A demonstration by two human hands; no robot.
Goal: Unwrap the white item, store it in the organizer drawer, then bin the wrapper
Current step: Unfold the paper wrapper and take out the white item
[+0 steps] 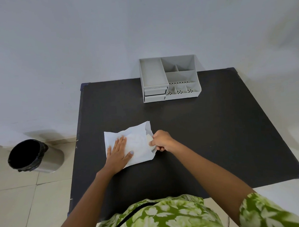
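Observation:
A white paper wrapper (138,141) lies on the black table (206,136), its open end facing right. My left hand (118,154) presses flat on the wrapper's left half, fingers spread. My right hand (162,141) is at the open end, fingers pinched on the white item (150,139), which pokes partly out of the wrapper. Most of the item is hidden inside. The grey organizer (169,78) stands at the table's far edge, with two shut drawers (155,94) at its front left.
A steel bin (34,156) with a black liner stands on the tiled floor left of the table. A pale wall rises behind the table. My green patterned clothing fills the bottom edge.

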